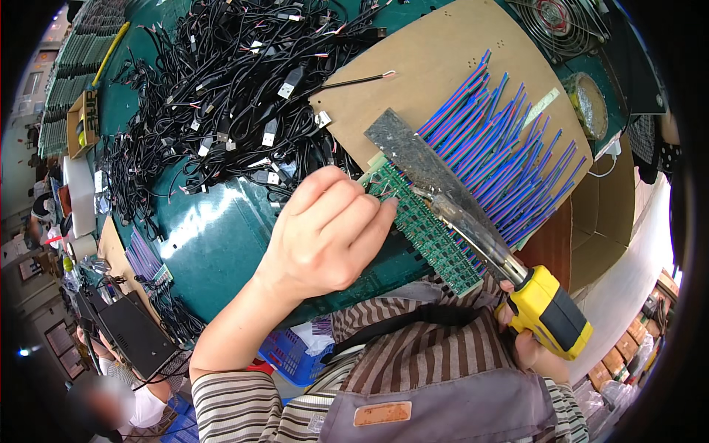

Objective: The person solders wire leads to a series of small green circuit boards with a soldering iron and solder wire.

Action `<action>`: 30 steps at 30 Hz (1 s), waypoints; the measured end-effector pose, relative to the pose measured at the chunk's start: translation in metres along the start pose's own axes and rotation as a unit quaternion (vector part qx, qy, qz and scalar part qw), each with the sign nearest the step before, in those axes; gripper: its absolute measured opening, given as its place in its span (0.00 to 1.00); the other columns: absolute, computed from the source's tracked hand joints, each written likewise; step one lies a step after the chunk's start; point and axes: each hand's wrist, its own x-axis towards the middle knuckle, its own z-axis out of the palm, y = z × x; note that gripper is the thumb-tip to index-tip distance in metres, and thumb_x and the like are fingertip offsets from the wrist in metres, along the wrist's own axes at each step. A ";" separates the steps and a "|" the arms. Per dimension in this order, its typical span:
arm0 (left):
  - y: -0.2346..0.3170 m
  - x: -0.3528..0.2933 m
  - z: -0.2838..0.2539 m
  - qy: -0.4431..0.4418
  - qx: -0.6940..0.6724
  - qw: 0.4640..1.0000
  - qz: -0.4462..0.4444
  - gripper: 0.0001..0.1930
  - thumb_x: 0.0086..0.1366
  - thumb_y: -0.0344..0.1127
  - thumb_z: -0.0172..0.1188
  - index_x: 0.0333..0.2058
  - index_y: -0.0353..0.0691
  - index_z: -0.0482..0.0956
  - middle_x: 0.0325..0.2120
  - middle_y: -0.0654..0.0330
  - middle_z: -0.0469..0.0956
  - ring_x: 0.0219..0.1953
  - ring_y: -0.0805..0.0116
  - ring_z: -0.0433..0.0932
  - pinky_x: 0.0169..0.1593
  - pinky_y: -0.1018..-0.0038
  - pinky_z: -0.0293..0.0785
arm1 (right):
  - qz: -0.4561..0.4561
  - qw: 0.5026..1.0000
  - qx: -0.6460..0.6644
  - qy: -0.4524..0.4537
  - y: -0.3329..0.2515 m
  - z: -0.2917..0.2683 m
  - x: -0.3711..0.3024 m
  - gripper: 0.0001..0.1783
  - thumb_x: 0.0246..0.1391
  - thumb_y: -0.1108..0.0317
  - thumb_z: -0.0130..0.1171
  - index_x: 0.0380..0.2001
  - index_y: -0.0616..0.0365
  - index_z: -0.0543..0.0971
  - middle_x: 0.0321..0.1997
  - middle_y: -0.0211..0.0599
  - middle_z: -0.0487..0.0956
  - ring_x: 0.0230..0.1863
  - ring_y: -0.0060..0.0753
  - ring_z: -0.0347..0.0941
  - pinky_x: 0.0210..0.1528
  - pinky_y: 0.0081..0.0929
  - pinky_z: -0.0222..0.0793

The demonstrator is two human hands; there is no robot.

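Observation:
My left hand (329, 232) is closed in a pinch at the upper left end of a green circuit board panel (428, 232); what sits between the fingertips is too small to make out. In my right hand (521, 336) is a yellow and black soldering gun (543, 306), mostly covering the fingers. Its metal barrel slants up left across the panel, tip close to the board. A dark, worn metal bar (436, 166) lies along the panel's far side, across rows of blue, red and green wires (495, 136) that fan out beyond it.
A brown board (436, 55) lies under the wires. Black USB cables (244, 96) are heaped at the far left on the green mat (214, 229). At the far right stand a fan (557, 18) and a solder-like spool (587, 103). A cardboard box (609, 214) is at right, a blue basket (292, 358) below.

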 end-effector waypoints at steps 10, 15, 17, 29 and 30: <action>0.010 -0.001 0.005 0.017 0.020 1.000 0.002 0.14 0.41 0.29 0.66 0.31 0.33 0.83 0.24 0.62 0.72 0.29 0.66 0.73 0.44 0.64 0.74 | -0.062 0.994 0.083 0.041 0.028 0.011 -0.006 0.21 0.46 0.52 0.60 0.32 0.61 0.80 0.31 0.39 0.77 0.30 0.40 0.75 0.34 0.31 0.71; 0.013 0.000 0.005 0.009 0.027 1.000 0.007 0.13 0.42 0.28 0.66 0.31 0.32 0.83 0.25 0.62 0.72 0.30 0.66 0.73 0.45 0.64 0.75 | -0.080 0.994 0.071 0.032 0.037 0.012 -0.007 0.21 0.42 0.53 0.61 0.31 0.62 0.79 0.30 0.39 0.77 0.28 0.40 0.74 0.33 0.31 0.70; 0.015 0.001 0.005 0.004 0.031 0.999 0.005 0.13 0.43 0.27 0.65 0.31 0.31 0.83 0.25 0.61 0.72 0.30 0.66 0.73 0.46 0.63 0.75 | -0.075 0.994 0.072 0.033 0.036 0.012 -0.007 0.21 0.41 0.53 0.61 0.30 0.62 0.79 0.29 0.39 0.77 0.28 0.40 0.74 0.32 0.30 0.70; 0.016 0.002 0.003 0.000 0.043 0.999 0.014 0.13 0.44 0.27 0.64 0.31 0.30 0.82 0.26 0.60 0.73 0.30 0.65 0.74 0.47 0.63 0.75 | -0.099 0.994 0.023 0.038 0.021 0.010 0.001 0.23 0.43 0.51 0.61 0.30 0.63 0.79 0.28 0.41 0.76 0.28 0.41 0.74 0.31 0.30 0.70; 0.015 0.002 0.003 0.001 0.047 0.999 0.019 0.13 0.44 0.27 0.64 0.32 0.30 0.82 0.26 0.60 0.73 0.30 0.66 0.74 0.48 0.63 0.75 | -0.094 0.994 0.035 0.041 0.020 0.009 0.000 0.22 0.44 0.50 0.61 0.30 0.62 0.79 0.28 0.40 0.76 0.28 0.40 0.74 0.31 0.30 0.70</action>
